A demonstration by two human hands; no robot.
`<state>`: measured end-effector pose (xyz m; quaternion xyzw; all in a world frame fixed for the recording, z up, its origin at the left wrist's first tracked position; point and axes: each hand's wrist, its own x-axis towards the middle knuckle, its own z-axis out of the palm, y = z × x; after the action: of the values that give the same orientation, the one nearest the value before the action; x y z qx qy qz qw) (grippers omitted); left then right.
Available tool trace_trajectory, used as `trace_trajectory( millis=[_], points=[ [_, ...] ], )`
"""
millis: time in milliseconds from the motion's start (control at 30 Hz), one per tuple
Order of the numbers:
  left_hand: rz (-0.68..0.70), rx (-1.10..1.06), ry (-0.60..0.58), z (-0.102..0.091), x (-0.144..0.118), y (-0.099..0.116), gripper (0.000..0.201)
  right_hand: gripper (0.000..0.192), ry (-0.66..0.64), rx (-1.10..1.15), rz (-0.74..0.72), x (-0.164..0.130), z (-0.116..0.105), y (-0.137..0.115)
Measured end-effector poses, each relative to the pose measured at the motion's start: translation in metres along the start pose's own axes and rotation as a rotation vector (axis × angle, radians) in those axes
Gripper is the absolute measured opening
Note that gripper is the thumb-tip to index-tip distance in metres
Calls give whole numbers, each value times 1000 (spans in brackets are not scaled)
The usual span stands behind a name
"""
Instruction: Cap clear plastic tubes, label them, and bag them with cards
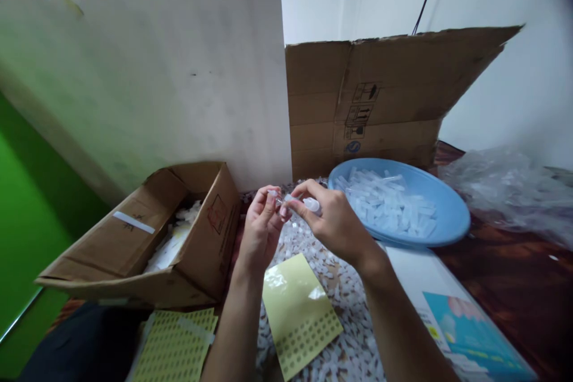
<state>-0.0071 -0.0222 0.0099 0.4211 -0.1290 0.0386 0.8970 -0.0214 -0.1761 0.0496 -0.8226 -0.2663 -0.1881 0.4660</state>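
My left hand (264,224) and my right hand (333,215) are close together above a spread of small white plastic pieces (308,236). The left fingertips pinch a small clear plastic piece (273,193). Between my right thumb and fingers is a translucent white plastic tube (313,205) with a rounded end, its other end pointing at the left fingertips. Whether the two pieces touch I cannot tell. Below the hands lies a yellow sticker sheet (295,298), with rows of round dots along its near part.
A blue basin (456,215) of translucent tubes stands at right, beside crumpled clear plastic bags (514,191). At left is an open cardboard box (210,250) with white items inside. More dotted sheets (172,346) lie in front of it. A white-and-teal package (465,316) sits right. Boards stand behind.
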Motion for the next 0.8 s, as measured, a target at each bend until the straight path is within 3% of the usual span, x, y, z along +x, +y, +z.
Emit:
trace_trajectory(
  millis=[433, 700, 800],
  points=[
    [47, -38, 66, 14, -4, -7, 27, 12, 84, 226, -27, 0, 7, -5],
    [28, -17, 20, 22, -11, 4, 30, 12, 153, 369, 5, -2, 11, -10],
    [50, 121, -38, 17, -13, 15, 22, 13, 120, 458, 50, -2, 9, -12]
  ],
)
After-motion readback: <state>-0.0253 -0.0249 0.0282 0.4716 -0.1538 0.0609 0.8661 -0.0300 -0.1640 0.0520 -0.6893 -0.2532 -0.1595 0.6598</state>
